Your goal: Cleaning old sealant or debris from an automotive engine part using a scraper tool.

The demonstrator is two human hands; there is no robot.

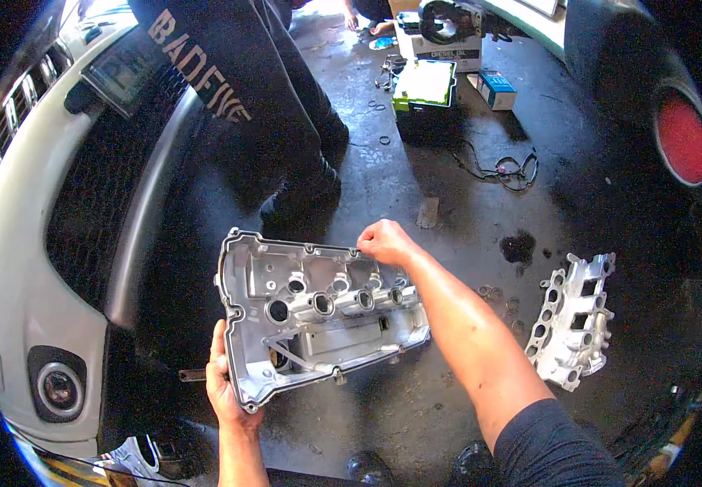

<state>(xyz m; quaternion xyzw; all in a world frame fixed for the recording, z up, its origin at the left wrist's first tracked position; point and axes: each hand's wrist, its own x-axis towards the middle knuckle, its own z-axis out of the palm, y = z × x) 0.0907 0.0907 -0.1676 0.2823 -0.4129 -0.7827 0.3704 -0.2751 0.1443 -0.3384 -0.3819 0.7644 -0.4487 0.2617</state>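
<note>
A silver metal engine valve cover [343,342] is held up in front of me, tilted, its hollow inner side facing me. My left hand [225,388] is closed around its lower left end, the fingers mostly behind it. At the far long edge, my right hand [387,242] is closed in a pinch against the rim. Whatever lies between those fingertips is hidden. A thin dark line runs along parts of the rim. My right forearm crosses in front of the cover's right end and hides part of it.
On the dark, stained floor at right lies a silver intake manifold [574,325]. A car's front bumper [22,268] stands close on my left. Ahead are a person's dark-clothed legs [302,122], a green-black case [424,101], a blue box [495,89] and cables [513,170].
</note>
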